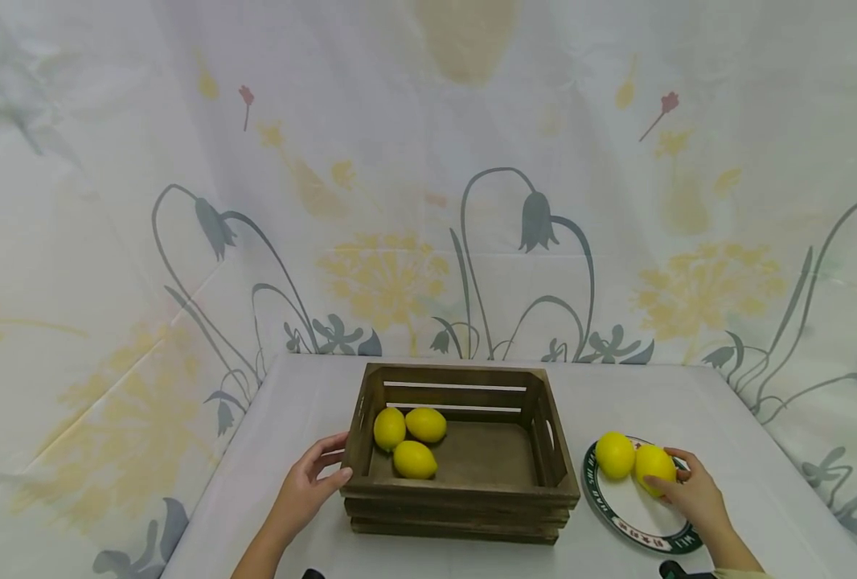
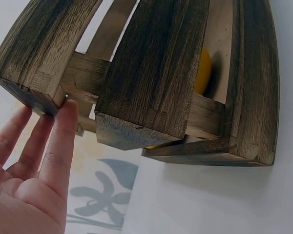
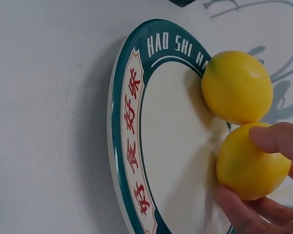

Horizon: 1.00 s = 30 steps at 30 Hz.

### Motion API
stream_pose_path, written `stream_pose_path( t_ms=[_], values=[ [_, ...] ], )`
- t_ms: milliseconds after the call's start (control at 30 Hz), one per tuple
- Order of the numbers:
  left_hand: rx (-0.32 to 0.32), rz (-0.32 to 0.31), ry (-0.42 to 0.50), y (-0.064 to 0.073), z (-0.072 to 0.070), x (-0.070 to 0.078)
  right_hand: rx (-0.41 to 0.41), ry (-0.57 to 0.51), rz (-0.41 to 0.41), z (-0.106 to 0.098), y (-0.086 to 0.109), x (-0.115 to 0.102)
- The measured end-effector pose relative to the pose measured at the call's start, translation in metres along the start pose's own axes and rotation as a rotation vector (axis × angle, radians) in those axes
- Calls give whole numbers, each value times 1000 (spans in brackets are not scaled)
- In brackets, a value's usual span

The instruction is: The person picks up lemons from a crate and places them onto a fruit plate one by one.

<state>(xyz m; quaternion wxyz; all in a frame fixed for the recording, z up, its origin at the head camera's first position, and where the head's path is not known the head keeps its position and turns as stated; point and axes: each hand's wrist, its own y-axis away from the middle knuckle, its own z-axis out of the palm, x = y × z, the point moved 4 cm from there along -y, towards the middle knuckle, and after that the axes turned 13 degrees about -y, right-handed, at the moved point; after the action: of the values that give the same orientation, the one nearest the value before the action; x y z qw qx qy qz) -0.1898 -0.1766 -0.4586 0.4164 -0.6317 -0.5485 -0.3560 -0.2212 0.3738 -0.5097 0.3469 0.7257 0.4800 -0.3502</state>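
My left hand rests against the left end of a brown wooden crate, its thumb at the front corner. In the left wrist view, straight fingers touch the top slat of the crate. Inside the crate, three lemons lie to the left: one lemon, another lemon and a nearer lemon. At the right, my right hand pinches a lemon between thumb and fingers over a white plate with a green rim. Touching that fruit is another lemon on the plate.
A white cloth covers the table under the crate and plate. Behind it hangs a pale curtain printed with flowers. The crate's right wall rises between its inside and the plate.
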Motion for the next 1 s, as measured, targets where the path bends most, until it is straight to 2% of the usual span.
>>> stream_pose_path(
  t_ms=[167,400,567,667,833,900,1000],
  values=[
    [1,16,5,1,0,1,-11,4,-3,0,-2,1],
    [6,41,3,1,0,2,-4,-43,-26,-6,1,-3],
    [7,52,-1,1,0,1,5,-7,-57,-14,0,-6],
    [6,49,4,1,0,1,26,-12,-53,-17,-12,5],
    [8,47,11,0,0,1,79,-11,-92,-18,-41,34],
    [7,44,8,0,0,1,101,-7,-108,-18,-39,28],
    [6,33,-1,0,0,0,86,-46,-108,-19,-21,-4]
  ],
)
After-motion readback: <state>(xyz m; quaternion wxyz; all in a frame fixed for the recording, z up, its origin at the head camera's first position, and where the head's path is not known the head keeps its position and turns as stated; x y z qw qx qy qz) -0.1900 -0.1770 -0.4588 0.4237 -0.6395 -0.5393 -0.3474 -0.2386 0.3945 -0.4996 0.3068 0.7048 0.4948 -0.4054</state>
